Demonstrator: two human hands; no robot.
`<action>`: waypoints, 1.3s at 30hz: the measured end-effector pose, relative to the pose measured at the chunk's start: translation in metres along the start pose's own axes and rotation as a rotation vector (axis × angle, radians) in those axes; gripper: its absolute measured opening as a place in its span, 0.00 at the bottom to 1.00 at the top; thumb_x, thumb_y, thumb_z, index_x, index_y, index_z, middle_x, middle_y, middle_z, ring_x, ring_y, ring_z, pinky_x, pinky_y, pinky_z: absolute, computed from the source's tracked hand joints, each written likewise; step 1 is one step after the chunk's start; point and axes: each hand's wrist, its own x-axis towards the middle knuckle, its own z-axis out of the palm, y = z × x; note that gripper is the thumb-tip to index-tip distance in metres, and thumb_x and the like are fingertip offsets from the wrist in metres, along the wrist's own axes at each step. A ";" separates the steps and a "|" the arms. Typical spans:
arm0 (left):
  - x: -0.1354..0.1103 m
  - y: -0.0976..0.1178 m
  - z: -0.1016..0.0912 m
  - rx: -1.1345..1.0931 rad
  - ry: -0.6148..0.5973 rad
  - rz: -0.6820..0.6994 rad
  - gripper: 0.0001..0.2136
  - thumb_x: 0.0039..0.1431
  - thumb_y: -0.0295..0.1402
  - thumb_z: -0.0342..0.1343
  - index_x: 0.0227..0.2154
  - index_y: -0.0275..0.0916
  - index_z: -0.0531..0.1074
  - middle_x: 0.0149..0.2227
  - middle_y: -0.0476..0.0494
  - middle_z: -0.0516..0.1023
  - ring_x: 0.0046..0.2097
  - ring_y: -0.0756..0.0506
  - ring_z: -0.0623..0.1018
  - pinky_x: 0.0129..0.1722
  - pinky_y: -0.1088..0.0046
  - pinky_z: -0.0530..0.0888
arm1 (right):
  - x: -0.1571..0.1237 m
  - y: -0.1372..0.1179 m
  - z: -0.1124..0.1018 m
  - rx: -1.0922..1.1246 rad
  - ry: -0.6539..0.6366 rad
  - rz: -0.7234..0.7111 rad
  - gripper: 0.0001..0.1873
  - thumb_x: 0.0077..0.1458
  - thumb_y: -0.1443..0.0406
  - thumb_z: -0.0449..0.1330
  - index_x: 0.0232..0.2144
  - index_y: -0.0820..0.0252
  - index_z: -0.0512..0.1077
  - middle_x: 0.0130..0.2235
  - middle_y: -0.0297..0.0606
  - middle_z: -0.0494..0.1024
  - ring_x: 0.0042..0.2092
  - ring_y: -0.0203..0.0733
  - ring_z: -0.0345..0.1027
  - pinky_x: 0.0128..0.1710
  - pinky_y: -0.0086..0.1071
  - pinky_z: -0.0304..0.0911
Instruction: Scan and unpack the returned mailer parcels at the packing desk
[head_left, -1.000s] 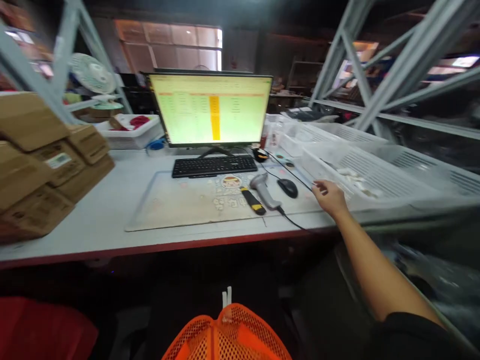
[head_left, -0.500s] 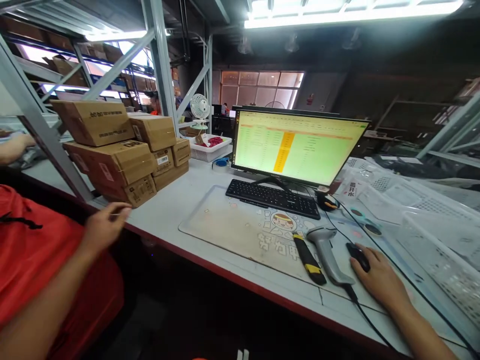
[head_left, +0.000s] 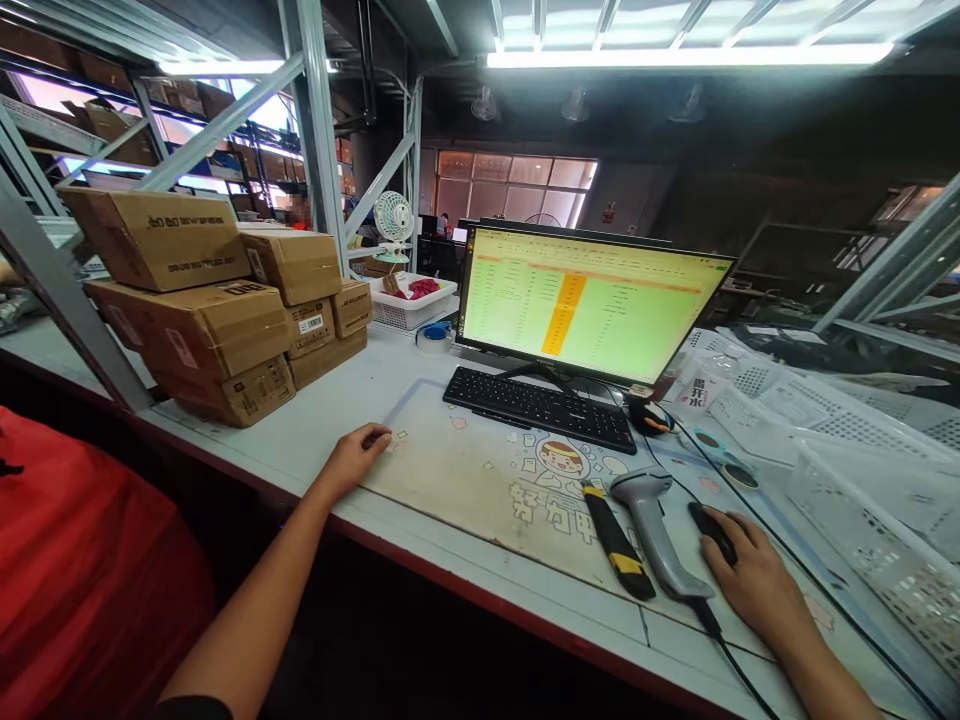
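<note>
Right hand (head_left: 754, 585) drapes over the one mouse (head_left: 711, 528), with one barcode scanner (head_left: 651, 522) and one utility knife (head_left: 613, 538) just left of its fingers. Left hand (head_left: 357, 460) rests half-curled, empty.

Left hand (head_left: 357, 460) and right hand (head_left: 757, 582) are seen ungloved, forearms (head_left: 259, 600) uncovered. A black sleeve edge (head_left: 191, 706) is shown on the left arm.

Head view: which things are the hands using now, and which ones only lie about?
In use: right hand on the mouse; left hand resting on the desk mat; monitor lit, keyboard before it.
Lying about: barcode scanner, box cutter, cardboard boxes, small fan, white baskets.
</note>
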 end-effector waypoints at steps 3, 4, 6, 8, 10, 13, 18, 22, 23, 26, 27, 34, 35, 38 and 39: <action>0.000 -0.001 -0.004 -0.029 0.002 -0.047 0.25 0.57 0.56 0.52 0.41 0.41 0.79 0.44 0.40 0.85 0.48 0.37 0.83 0.52 0.60 0.77 | 0.001 0.000 -0.001 0.011 0.002 0.006 0.33 0.62 0.48 0.47 0.57 0.60 0.75 0.56 0.54 0.75 0.56 0.63 0.73 0.60 0.57 0.69; 0.000 0.000 -0.005 -0.024 -0.004 -0.053 0.25 0.56 0.56 0.52 0.41 0.41 0.79 0.43 0.40 0.85 0.47 0.36 0.83 0.52 0.60 0.77 | 0.001 -0.001 -0.001 0.014 0.001 0.007 0.33 0.62 0.48 0.48 0.57 0.60 0.75 0.56 0.54 0.75 0.56 0.63 0.73 0.60 0.57 0.69; -0.001 0.002 -0.004 -0.015 -0.013 -0.064 0.25 0.55 0.57 0.52 0.40 0.41 0.80 0.43 0.40 0.85 0.47 0.36 0.83 0.51 0.60 0.77 | 0.000 -0.004 -0.002 0.015 -0.005 0.014 0.33 0.62 0.48 0.47 0.57 0.59 0.75 0.57 0.53 0.74 0.56 0.63 0.72 0.60 0.56 0.69; -0.002 0.004 -0.004 -0.014 -0.010 -0.067 0.25 0.55 0.57 0.52 0.40 0.41 0.80 0.44 0.40 0.86 0.48 0.36 0.82 0.52 0.60 0.77 | -0.002 -0.010 -0.004 0.011 -0.016 0.027 0.33 0.63 0.48 0.47 0.58 0.60 0.74 0.58 0.53 0.73 0.56 0.62 0.72 0.61 0.56 0.68; -0.002 0.004 -0.004 -0.010 -0.006 -0.069 0.26 0.55 0.58 0.52 0.41 0.42 0.80 0.45 0.40 0.85 0.49 0.36 0.82 0.53 0.60 0.76 | -0.003 -0.018 -0.008 0.006 -0.027 0.040 0.33 0.63 0.48 0.47 0.60 0.60 0.73 0.59 0.54 0.72 0.57 0.61 0.72 0.62 0.55 0.67; -0.001 0.000 -0.006 -0.005 -0.009 -0.076 0.27 0.54 0.60 0.53 0.40 0.42 0.80 0.46 0.39 0.85 0.51 0.35 0.82 0.54 0.60 0.76 | -0.001 -0.024 -0.020 0.025 0.003 0.066 0.37 0.63 0.44 0.49 0.62 0.62 0.70 0.61 0.55 0.71 0.61 0.61 0.68 0.65 0.53 0.64; 0.003 -0.007 -0.006 -0.021 -0.010 -0.106 0.29 0.51 0.61 0.54 0.40 0.41 0.80 0.46 0.38 0.85 0.52 0.33 0.81 0.55 0.58 0.74 | 0.018 -0.001 -0.054 -0.006 -0.025 0.357 0.34 0.68 0.51 0.42 0.60 0.70 0.72 0.56 0.59 0.78 0.57 0.58 0.73 0.60 0.48 0.66; 0.005 -0.011 -0.006 -0.037 -0.007 -0.094 0.29 0.51 0.62 0.55 0.39 0.41 0.79 0.44 0.38 0.85 0.50 0.34 0.81 0.55 0.59 0.74 | 0.026 0.024 -0.063 -0.078 -0.140 0.442 0.29 0.67 0.58 0.45 0.52 0.72 0.78 0.50 0.61 0.81 0.51 0.60 0.76 0.55 0.49 0.67; 0.005 -0.011 -0.007 -0.035 -0.009 -0.095 0.29 0.51 0.62 0.55 0.39 0.41 0.79 0.44 0.38 0.85 0.50 0.35 0.81 0.55 0.59 0.74 | 0.026 0.027 -0.062 -0.088 -0.160 0.438 0.27 0.66 0.59 0.47 0.51 0.71 0.79 0.48 0.60 0.81 0.49 0.59 0.76 0.54 0.48 0.68; 0.004 -0.012 -0.007 -0.030 -0.011 -0.101 0.29 0.52 0.62 0.56 0.39 0.41 0.80 0.44 0.38 0.85 0.49 0.35 0.81 0.55 0.59 0.74 | 0.025 0.029 -0.057 -0.105 -0.206 0.432 0.24 0.63 0.62 0.51 0.50 0.67 0.81 0.43 0.53 0.83 0.45 0.57 0.77 0.50 0.47 0.69; 0.004 -0.012 -0.007 -0.035 -0.008 -0.103 0.29 0.52 0.62 0.56 0.39 0.41 0.80 0.44 0.38 0.85 0.49 0.35 0.81 0.55 0.58 0.74 | 0.026 0.028 -0.056 -0.115 -0.222 0.435 0.23 0.62 0.63 0.52 0.51 0.67 0.81 0.41 0.52 0.83 0.44 0.57 0.77 0.50 0.47 0.69; 0.004 -0.008 -0.011 -0.058 -0.005 -0.154 0.30 0.48 0.63 0.59 0.39 0.40 0.80 0.43 0.36 0.86 0.50 0.34 0.82 0.57 0.56 0.74 | 0.039 0.009 -0.072 -0.227 -0.282 0.495 0.22 0.64 0.69 0.52 0.55 0.69 0.78 0.49 0.56 0.80 0.50 0.56 0.74 0.48 0.42 0.67; 0.003 -0.007 -0.011 -0.053 -0.012 -0.170 0.30 0.48 0.63 0.59 0.39 0.41 0.80 0.43 0.37 0.86 0.50 0.34 0.82 0.59 0.55 0.74 | 0.041 0.007 -0.076 -0.249 -0.265 0.509 0.23 0.66 0.69 0.50 0.56 0.69 0.76 0.51 0.58 0.79 0.52 0.56 0.73 0.48 0.42 0.67; 0.001 -0.002 -0.013 -0.026 -0.008 -0.203 0.28 0.47 0.61 0.59 0.40 0.41 0.80 0.44 0.38 0.86 0.52 0.33 0.82 0.62 0.52 0.72 | 0.047 0.001 -0.082 -0.318 -0.231 0.540 0.24 0.68 0.70 0.45 0.58 0.69 0.73 0.54 0.61 0.76 0.53 0.58 0.72 0.48 0.44 0.67; 0.001 0.000 -0.014 -0.017 0.003 -0.207 0.28 0.47 0.60 0.59 0.39 0.42 0.80 0.43 0.38 0.86 0.52 0.32 0.82 0.62 0.52 0.72 | 0.049 -0.001 -0.082 -0.344 -0.241 0.535 0.24 0.68 0.70 0.44 0.58 0.69 0.73 0.55 0.62 0.76 0.53 0.59 0.73 0.48 0.45 0.67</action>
